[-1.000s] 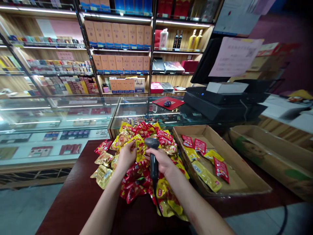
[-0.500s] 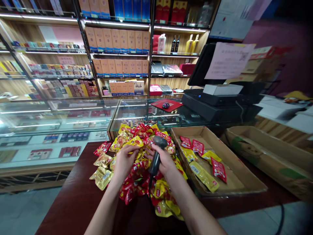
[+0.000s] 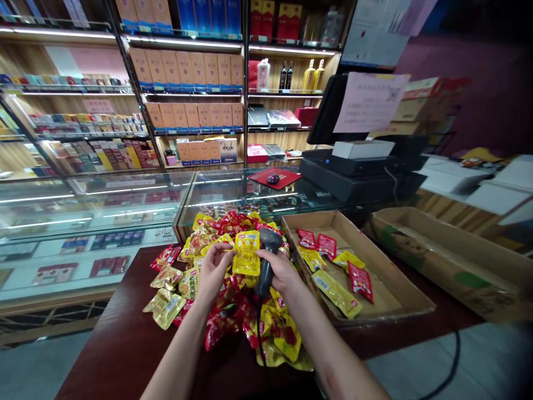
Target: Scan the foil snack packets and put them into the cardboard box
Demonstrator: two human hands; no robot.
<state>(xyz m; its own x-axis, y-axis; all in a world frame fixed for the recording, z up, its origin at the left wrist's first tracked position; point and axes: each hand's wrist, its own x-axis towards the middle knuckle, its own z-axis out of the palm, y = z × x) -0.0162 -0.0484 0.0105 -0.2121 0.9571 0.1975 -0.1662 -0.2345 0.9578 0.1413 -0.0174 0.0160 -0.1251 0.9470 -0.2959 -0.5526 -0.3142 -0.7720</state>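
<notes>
My left hand pinches the left edge of a yellow snack packet, whose printed face is turned up toward me. Wrapped round the handle of a dark grey barcode scanner is my right hand, its fingertips at the packet's right edge. The scanner's head points away from me, and its cable hangs down toward the near side. Beneath both hands spreads a heap of red, yellow and gold snack packets on the dark red-brown table.
Right of the heap stands a shallow cardboard box with several packets inside. A second cardboard box lies further right. Behind are a glass display counter, a mouse on a red mat, and a black monitor.
The yellow packet has been lifted off the heap and turned upright between my hands. My right hand's fingertips have come to its edge, still with the scanner. The view has shifted slightly right.
</notes>
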